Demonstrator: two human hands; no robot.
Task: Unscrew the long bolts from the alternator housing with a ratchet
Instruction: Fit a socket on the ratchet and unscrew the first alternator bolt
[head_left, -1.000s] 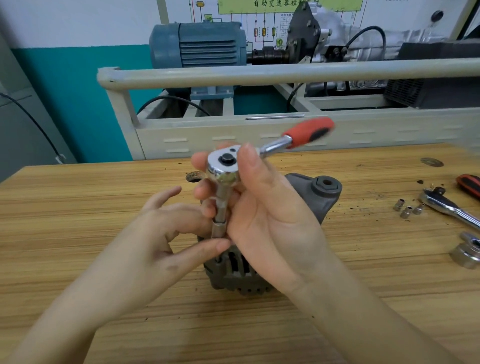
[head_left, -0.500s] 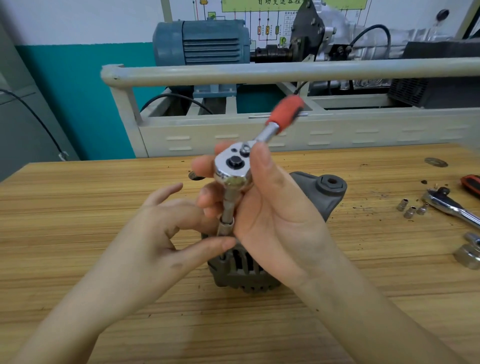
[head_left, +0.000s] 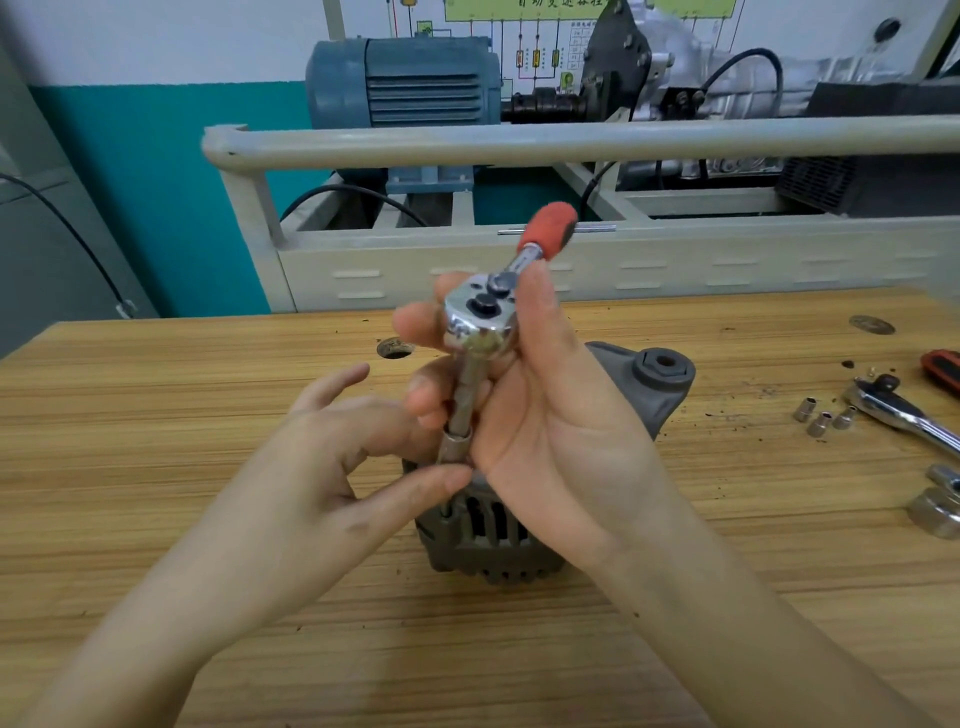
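Ratchet with extension and socket standing over alternator housing on the surface; right hand fingers are wrapping its head. Left hand fingers are pinching the socket, steadying it. Advisable: keeping the extension in line with the bolt, which is hidden, while spinning.

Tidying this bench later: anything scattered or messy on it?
Yes. Three small sockets lie loose on the wooden bench, right of the alternator, beside a second ratchet, with dark grit specks around them.
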